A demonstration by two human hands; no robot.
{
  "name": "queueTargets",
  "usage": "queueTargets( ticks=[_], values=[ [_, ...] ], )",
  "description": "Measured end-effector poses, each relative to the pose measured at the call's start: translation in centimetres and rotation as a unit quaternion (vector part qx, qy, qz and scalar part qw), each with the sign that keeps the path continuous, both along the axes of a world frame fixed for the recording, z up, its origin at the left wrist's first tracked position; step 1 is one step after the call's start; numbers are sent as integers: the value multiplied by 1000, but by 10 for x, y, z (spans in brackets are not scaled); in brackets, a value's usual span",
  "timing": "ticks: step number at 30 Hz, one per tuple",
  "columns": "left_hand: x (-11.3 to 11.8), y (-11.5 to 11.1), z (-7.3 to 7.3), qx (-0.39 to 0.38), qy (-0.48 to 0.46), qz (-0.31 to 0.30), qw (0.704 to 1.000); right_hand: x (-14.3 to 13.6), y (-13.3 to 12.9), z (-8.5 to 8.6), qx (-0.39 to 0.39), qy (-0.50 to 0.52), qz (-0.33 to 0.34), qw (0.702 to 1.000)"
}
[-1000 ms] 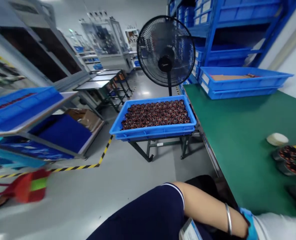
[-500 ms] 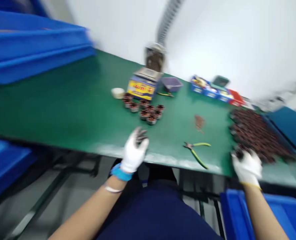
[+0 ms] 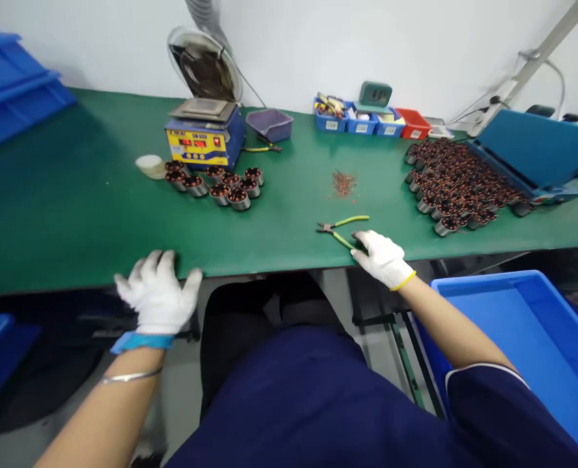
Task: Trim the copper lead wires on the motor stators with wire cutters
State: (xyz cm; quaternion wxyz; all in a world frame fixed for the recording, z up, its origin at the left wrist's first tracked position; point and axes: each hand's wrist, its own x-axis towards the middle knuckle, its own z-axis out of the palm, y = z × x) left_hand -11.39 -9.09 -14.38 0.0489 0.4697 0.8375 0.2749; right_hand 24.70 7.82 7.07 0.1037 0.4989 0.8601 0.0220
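Note:
My left hand (image 3: 158, 296), in a white glove with a blue wristband, rests at the front edge of the green table with its fingers spread and nothing in it. My right hand (image 3: 380, 257), also gloved, is at the lower handle of the green-handled wire cutters (image 3: 343, 240). Its thumb and forefinger are apart around the handle's end. The cutters lie with their handles spread. Copper-wound motor stators (image 3: 230, 185) stand in a small group at the left, while a large mass of similar stators (image 3: 457, 175) covers the table at the right.
Behind the small group is a yellow-and-blue device (image 3: 198, 146) with a red display. A purple tray (image 3: 272, 123), small blue bins (image 3: 330, 122) and a red bin (image 3: 414, 123) line the wall. Copper scraps (image 3: 343, 184) lie mid-table. A blue crate (image 3: 508, 325) sits below right.
My right hand has left the large mass of stators and moved left to the cutters. My left hand has spread its fingers at the table edge. The camera view has swung right.

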Motion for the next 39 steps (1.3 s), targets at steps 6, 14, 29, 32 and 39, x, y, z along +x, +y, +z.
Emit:
queueTargets(
  ticks=[6, 14, 29, 32, 39],
  values=[
    [-11, 8, 21, -108, 50, -72, 990, -17, 9, -1, -27, -13, -40, 999],
    [32, 73, 61, -191, 52, -183, 963, 3, 15, -9, 23, 42, -157, 986],
    [135, 266, 80, -30, -180, -352, 918, 19, 14, -35, 145, 109, -365, 913],
    [132, 293, 66, 50, -259, -385, 884, 28, 14, -52, 170, 132, -393, 894],
    [55, 185, 74, 107, -270, -498, 817, 9, 0, -28, 151, 61, -405, 899]
  ],
)
